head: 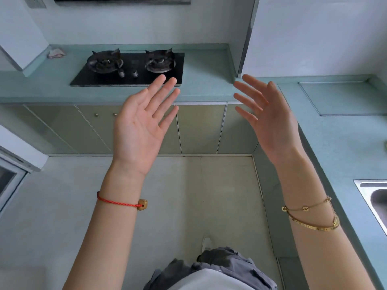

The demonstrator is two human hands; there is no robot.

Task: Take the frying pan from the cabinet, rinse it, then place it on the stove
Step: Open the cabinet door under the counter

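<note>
My left hand (139, 126) is raised in mid air, palm up toward me, fingers straight and spread, holding nothing. My right hand (270, 118) is raised beside it, fingers straight and spread, also holding nothing. Beyond them a black two-burner gas stove (129, 69) is set into the pale green counter (205, 80), both burners bare. Under the counter runs a row of closed cabinet doors (199, 128) with small round knobs. A steel sink (374, 199) shows at the right edge. No frying pan is in view.
A crumpled pink cloth (56, 53) lies on the counter left of the stove. The counter turns a corner and runs along the right side. A pale tiled floor (188, 206) lies between me and the cabinets. A white appliance edge stands at the left.
</note>
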